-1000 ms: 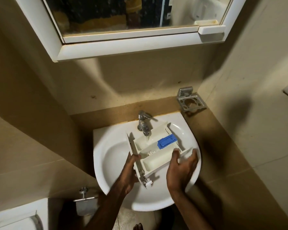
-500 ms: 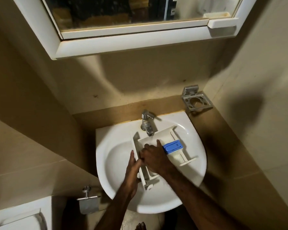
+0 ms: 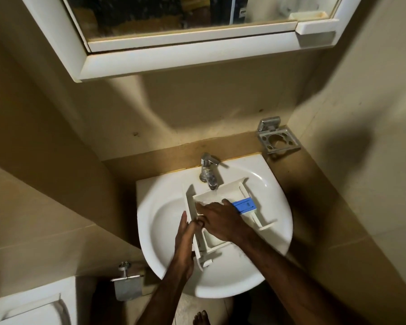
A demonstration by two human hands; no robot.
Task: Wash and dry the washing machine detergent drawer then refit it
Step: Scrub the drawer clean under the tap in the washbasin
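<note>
The white detergent drawer (image 3: 230, 191) lies across the white sink basin (image 3: 274, 200), its far end under the chrome tap (image 3: 208, 171). Water runs from the tap into the far compartment. A blue insert (image 3: 244, 205) sits in the drawer's right section. My left hand (image 3: 184, 240) grips the drawer's left front wall, thumb hooked over the rim. My right hand (image 3: 218, 218) lies palm down inside the drawer, fingers spread in the wet far compartment, holding nothing. It covers the drawer's middle.
A metal tumbler holder (image 3: 278, 138) is fixed to the wall at the back right. A white mirror cabinet (image 3: 185, 55) hangs overhead. A toilet-roll holder (image 3: 127, 283) and a white cistern (image 3: 31, 306) stand at the lower left. A bare foot (image 3: 202, 319) shows below the basin.
My right hand left the drawer's right side and moved into its compartments, reaching toward the tap end. The left hand kept its grip on the left wall.
</note>
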